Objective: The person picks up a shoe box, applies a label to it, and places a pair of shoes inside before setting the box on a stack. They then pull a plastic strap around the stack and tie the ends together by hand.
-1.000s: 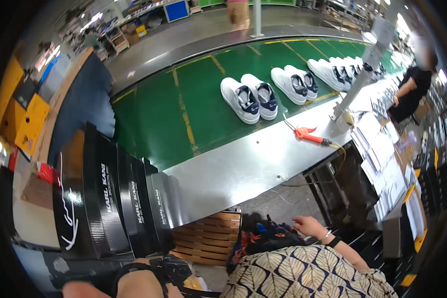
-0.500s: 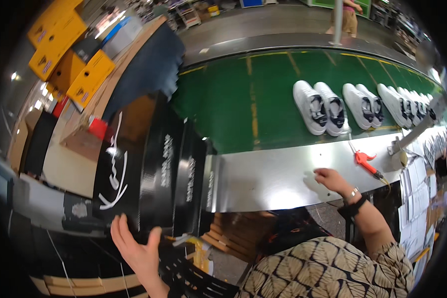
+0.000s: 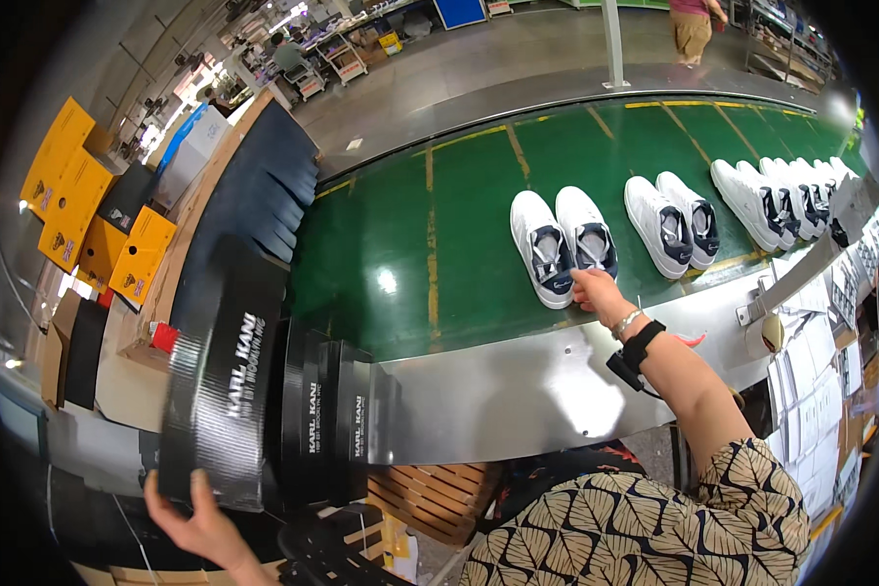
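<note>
My left hand grips the lower edge of a black shoe box, lifted and tilted off a row of upright black boxes at the left of the steel ledge. My right hand reaches across the ledge onto the green conveyor belt. Its fingers touch the heel of the nearest pair of white sneakers. I cannot tell whether the fingers have closed on a shoe. A dark band sits on that wrist.
More white sneaker pairs lie in a row along the belt toward the right. Yellow cartons and brown cardboard are stacked at the far left. Papers lie at the right. A wooden pallet sits under the ledge. A person stands beyond the belt.
My right hand has moved from the steel ledge up onto the belt to the nearest sneakers. My left hand has pulled one black box out of the row and raised it.
</note>
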A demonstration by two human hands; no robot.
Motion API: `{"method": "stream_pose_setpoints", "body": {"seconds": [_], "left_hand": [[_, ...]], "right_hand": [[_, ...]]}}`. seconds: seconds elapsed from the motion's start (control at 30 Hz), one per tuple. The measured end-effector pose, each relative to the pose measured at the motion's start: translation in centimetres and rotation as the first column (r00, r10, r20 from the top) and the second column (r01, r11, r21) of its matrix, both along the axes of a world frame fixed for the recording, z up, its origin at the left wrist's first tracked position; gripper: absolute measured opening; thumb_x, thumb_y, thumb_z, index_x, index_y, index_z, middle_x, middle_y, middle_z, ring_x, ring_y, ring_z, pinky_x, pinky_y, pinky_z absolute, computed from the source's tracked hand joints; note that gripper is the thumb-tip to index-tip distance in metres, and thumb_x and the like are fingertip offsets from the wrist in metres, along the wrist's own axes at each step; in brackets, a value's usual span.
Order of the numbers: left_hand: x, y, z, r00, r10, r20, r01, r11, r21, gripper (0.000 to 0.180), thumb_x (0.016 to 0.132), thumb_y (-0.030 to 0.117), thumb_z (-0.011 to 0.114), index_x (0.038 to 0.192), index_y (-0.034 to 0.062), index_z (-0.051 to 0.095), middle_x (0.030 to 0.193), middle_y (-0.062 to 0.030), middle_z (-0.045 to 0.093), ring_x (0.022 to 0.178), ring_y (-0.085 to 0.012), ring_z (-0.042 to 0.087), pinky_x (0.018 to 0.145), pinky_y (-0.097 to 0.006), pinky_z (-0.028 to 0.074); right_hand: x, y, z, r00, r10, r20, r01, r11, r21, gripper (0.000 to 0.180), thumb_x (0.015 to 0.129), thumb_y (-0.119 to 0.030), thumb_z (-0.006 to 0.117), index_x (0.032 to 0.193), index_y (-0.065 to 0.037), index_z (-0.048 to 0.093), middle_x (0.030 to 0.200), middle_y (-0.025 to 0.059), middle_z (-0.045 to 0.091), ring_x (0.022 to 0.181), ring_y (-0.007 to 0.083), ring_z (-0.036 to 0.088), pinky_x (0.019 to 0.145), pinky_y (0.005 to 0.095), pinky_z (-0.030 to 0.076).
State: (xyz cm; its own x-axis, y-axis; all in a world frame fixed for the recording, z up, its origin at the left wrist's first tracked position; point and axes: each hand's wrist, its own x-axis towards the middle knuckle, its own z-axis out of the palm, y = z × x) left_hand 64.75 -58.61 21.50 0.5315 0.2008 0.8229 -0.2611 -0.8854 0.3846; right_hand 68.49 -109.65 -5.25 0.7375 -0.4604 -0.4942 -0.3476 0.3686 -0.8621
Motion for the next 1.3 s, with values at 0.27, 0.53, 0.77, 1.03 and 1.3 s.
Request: {"method": "stream_pose_setpoints", "body": {"seconds": [0.27, 0.53, 0.77, 1.03, 1.3], "left_hand": [[-2.7, -9.0, 9.1, 0.948, -0.318, -0.018, 0.263, 0.814, -0.518, 0.036, 0.085, 0.018, 0.058, 0.114, -0.0009, 0.049, 0.101, -0.0085, 0.055, 0.087, -0.0153, 0.054, 0.078, -0.026, 0.044], [1.0, -20.2, 3.9, 0.772, -0.408, -0.487, 0.201, 0.884, -0.423, 0.055, 0.064, 0.001, 0.071, 0.112, -0.0014, 0.046, 0.099, -0.0109, 0.057, 0.087, -0.0155, 0.055, 0.076, -0.026, 0.045], [6.5, -24.9, -3.0, 0.759, -0.438, -0.482, 0.366, 0.899, -0.240, 0.047, 0.086, 0.032, 0.054, 0.116, -0.0029, 0.046, 0.111, -0.0225, 0.054, 0.100, -0.0330, 0.054, 0.085, -0.036, 0.042], [2.8, -25.7, -2.5, 0.557, -0.219, -0.802, 0.434, 0.899, 0.056, 0.050, 0.089, 0.046, 0.042, 0.127, 0.0133, 0.046, 0.139, -0.0143, 0.029, 0.131, -0.0282, 0.020, 0.103, -0.052, 0.006], [0.8, -27.9, -3.4, 0.659, -0.404, -0.634, 0.439, 0.892, -0.112, 0.025, 0.068, 0.038, 0.072, 0.070, 0.0130, 0.068, 0.120, -0.0052, 0.052, 0.126, -0.0256, 0.028, 0.099, -0.057, -0.001]], "right_hand": [[6.4, -2.2, -0.4, 0.919, 0.378, -0.114, -0.302, 0.488, -0.819, 0.029, 0.075, -0.019, 0.052, 0.096, -0.001, 0.061, 0.091, 0.0202, 0.062, 0.088, 0.0338, 0.060, 0.080, 0.0394, 0.046], [10.8, -4.0, -3.4, 0.665, 0.630, -0.401, -0.584, 0.104, -0.805, 0.034, 0.066, -0.003, 0.049, 0.096, -0.005, 0.064, 0.093, 0.0214, 0.062, 0.091, 0.0346, 0.059, 0.080, 0.0392, 0.047], [7.9, -4.1, 2.8, 0.805, 0.594, -0.010, -0.184, 0.233, -0.955, 0.016, 0.078, -0.007, 0.050, 0.087, -0.006, 0.063, 0.090, 0.0160, 0.060, 0.084, 0.0328, 0.058, 0.074, 0.0397, 0.047], [0.0, 1.3, 19.4, 0.535, 0.501, 0.680, -0.351, 0.864, -0.360, 0.010, 0.078, -0.005, 0.064, 0.087, -0.002, 0.061, 0.083, -0.0014, 0.054, 0.070, 0.0035, 0.050, 0.064, 0.0179, 0.042], [-1.2, 2.2, 20.7, 0.456, 0.722, 0.521, -0.605, 0.681, -0.413, 0.018, 0.077, -0.007, 0.066, 0.094, 0.000, 0.061, 0.075, -0.0016, 0.057, 0.069, 0.0038, 0.051, 0.063, 0.0195, 0.044]]}}
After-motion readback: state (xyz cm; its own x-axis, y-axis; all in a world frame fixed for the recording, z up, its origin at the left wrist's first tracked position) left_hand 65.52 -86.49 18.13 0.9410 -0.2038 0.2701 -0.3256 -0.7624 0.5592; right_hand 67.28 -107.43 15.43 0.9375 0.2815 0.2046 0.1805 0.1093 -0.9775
